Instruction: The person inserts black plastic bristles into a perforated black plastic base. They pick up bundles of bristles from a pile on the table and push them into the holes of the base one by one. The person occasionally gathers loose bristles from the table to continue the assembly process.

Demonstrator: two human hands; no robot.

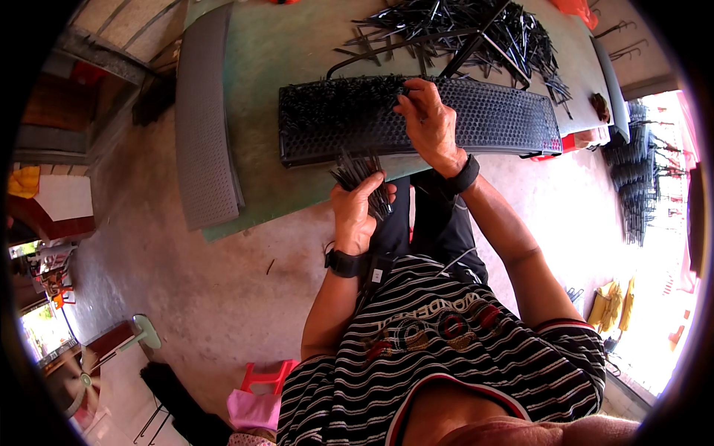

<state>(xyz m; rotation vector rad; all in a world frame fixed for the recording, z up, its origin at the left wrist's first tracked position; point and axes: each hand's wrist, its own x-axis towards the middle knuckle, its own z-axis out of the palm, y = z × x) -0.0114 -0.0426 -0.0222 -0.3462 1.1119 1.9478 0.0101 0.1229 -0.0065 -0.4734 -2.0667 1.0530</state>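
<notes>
A long black perforated panel (pixel 491 119) lies across the near edge of a green tabletop (pixel 297 44), its left part already bristling with thin black pins standing in the holes, its right part showing bare mesh. The right hand (pixel 430 123) rests on top of the panel near its middle, fingers (pixel 407 100) pinched together at the edge of the bristled area, apparently on a single pin, though the pin itself is too thin to make out. The left hand (pixel 357 208) hangs just below the panel's near edge, over the floor, its fingers closed around a bundle of black pins (pixel 355 169) that fan upward toward the panel. Both wrists carry dark bands. Farther back on the tabletop lies a loose heap of black pins (pixel 476 33), near the panel's far edge. A grey mesh panel (pixel 204 119) lies along the tabletop's left side, overhanging its edge. At the far right, stacked dark pieces (pixel 636 178) stand on the floor.
</notes>
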